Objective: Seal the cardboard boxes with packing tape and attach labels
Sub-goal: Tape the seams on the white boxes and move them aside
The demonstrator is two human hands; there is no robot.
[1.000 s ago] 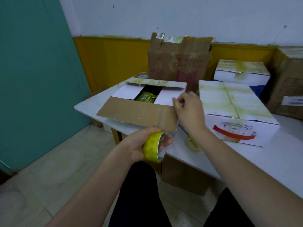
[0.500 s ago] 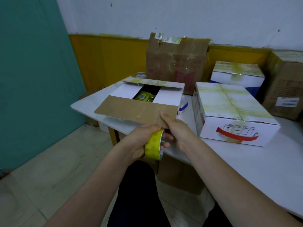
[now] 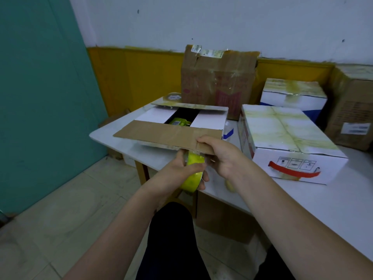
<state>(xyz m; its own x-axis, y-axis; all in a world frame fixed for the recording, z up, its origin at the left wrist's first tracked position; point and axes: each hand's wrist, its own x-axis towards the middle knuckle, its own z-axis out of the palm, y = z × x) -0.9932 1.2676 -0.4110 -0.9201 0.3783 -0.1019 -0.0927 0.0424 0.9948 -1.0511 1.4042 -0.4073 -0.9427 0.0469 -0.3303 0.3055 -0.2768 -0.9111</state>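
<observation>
The open box sat at the near-left corner of the white table, its near brown flap jutting out past the table edge over the tiled floor. The left hand curled around the yellow-green tape roll just below that flap, off the table edge. The right hand pinched the flap's near-right corner, thumb on top and fingers underneath. Floor lay open to the left, up to the teal wall.

Inside the box, between 2 white inner flaps, a green packet showed in the dark gap. The far flap stood half raised.

Just right of it, with a narrow gap between, sat a sealed white box with a red stripe. Behind were a tall brown box, another white box and a brown box at the far right. A further brown box stood under the table.
</observation>
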